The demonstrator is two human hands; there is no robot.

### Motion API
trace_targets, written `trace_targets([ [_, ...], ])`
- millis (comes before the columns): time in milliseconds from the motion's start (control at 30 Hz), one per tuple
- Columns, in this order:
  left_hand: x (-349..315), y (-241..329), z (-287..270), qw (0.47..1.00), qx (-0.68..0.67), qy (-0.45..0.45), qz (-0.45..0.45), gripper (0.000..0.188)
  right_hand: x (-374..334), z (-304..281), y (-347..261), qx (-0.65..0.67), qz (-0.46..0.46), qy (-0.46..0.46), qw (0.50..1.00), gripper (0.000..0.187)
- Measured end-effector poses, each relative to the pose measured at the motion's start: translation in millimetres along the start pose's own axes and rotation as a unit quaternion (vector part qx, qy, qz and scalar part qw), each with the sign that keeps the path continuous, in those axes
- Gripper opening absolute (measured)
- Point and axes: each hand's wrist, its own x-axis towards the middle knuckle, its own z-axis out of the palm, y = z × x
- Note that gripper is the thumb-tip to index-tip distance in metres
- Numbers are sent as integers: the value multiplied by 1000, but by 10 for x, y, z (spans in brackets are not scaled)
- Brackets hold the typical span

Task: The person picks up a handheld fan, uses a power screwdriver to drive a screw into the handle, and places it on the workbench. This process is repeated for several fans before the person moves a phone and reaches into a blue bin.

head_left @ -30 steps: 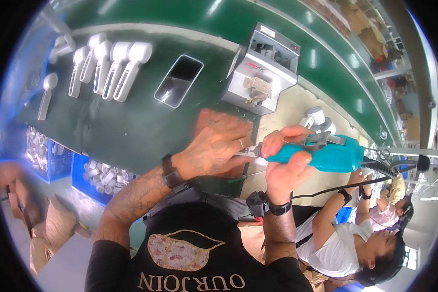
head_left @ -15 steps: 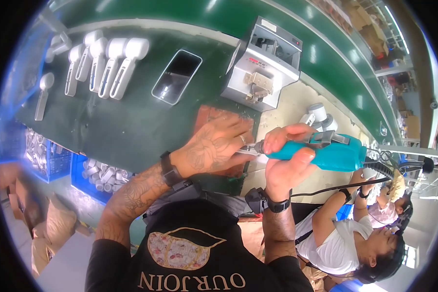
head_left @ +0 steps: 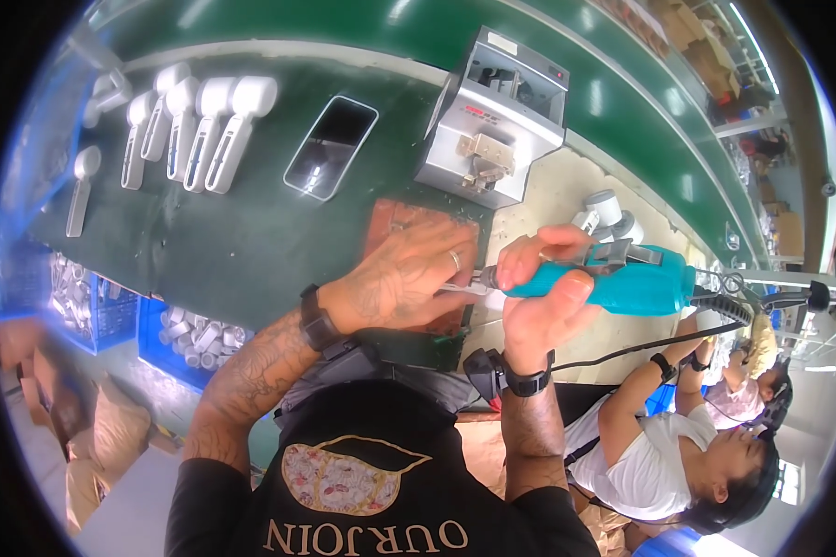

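Observation:
My right hand [head_left: 550,311] is wrapped round a teal electric screwdriver [head_left: 643,284], which lies almost level with its tip pointing left. The tip meets a white plastic part [head_left: 472,290], mostly covered by fingers. My left hand [head_left: 401,280], a ring on one finger, is closed over that part and presses it down on a reddish-brown pad [head_left: 386,219]. Whether a screw sits under the tip is too small to tell. Several white round-headed pieces with long slotted handles [head_left: 186,130] lie in a row at the far left of the green table.
A phone [head_left: 330,148] lies on the table, left of a grey metal machine [head_left: 492,139]. White cylindrical parts [head_left: 604,209] stand behind the screwdriver. A blue crate [head_left: 163,345] of white parts sits below the table's edge. A co-worker [head_left: 641,446] sits at right; a black cable [head_left: 613,357] trails there.
My hands and the screwdriver stay together at the white part, with only a slight shift. The whole view has moved a little; nothing has been let go.

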Motion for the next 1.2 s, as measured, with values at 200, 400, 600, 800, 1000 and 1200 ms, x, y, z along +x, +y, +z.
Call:
trace_targets([
  [200,-7,27,8,1000,8,5,-15,31,-19,15,-22,-3,7,-5,1000,70],
  [400,-42,-13,68,999,27,17,-34,31,78,-27,-44,38,-7,-8,999,70],
  [600,136,-83,-120,996,59,-15,-67,30,548,98,-21,-33,-46,32,998,52],
  [800,51,-89,-113,991,118,-40,-41,42,852,215,204,-119,-53,21,991,41],
  [1000,9,-105,-106,995,87,-28,-36,42,888,269,443,-101,-88,-8,991,30],
  [1200,5,-116,-137,995,77,-29,-61,44,781,322,302,-104,-29,-16,994,28],
])
